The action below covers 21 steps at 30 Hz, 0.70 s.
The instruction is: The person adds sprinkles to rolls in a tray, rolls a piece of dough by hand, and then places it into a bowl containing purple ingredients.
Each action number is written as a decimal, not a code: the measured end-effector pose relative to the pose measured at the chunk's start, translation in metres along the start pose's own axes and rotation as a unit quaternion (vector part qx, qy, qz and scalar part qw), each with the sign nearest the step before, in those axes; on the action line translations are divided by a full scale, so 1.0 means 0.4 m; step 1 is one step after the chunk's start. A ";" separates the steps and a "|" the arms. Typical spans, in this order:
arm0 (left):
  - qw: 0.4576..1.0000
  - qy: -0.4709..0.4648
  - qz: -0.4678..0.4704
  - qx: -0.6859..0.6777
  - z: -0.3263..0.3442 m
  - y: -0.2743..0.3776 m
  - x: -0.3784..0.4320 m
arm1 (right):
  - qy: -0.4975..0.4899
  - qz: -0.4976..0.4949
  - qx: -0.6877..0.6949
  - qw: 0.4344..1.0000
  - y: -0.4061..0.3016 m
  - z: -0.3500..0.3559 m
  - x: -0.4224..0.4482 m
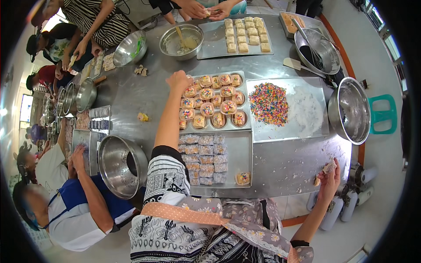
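Observation:
My left hand point(179, 81) is curled at the far left corner of a metal muffin tin point(247, 98), against a small paper cup; its fingertips are hidden. Square pieces of pastry in paper cups, topped with coloured sprinkles point(207, 93), fill the tin, some stacked on others. Over the table's right front edge, my right hand point(330, 179) pinches a pale, crumbly piece of dough or pastry point(329, 166). A smaller yellowish bit point(316, 180) shows beside those fingers. Nearer me, a tray point(238, 154) bears rows of sugar-dusted pieces point(206, 159) and one cupped, sprinkled piece point(243, 178).
A tray point(297, 133) holds sprinkles point(268, 103) and white powder point(306, 110). Steel bowls point(350, 111) point(122, 166) stand either side. Across the table, a person's hands point(210, 11) work by a tray of pale squares point(213, 49). A co-worker's hands point(79, 157) are at left.

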<state>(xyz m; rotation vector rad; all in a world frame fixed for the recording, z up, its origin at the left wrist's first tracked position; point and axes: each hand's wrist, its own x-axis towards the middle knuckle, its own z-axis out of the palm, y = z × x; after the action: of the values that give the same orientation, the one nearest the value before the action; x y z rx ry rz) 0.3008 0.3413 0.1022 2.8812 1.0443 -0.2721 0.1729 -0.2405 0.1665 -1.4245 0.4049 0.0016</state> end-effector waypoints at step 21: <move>0.854 -0.049 0.438 -0.277 0.023 0.127 -0.612 | -0.017 0.002 0.042 0.999 -0.004 -0.026 -0.025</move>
<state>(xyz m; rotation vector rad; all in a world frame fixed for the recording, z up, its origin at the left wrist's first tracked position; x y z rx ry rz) 0.1473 0.1472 0.1393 2.4299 -0.2541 -0.0333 0.1610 -0.2481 0.1700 -1.3391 0.3748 0.0117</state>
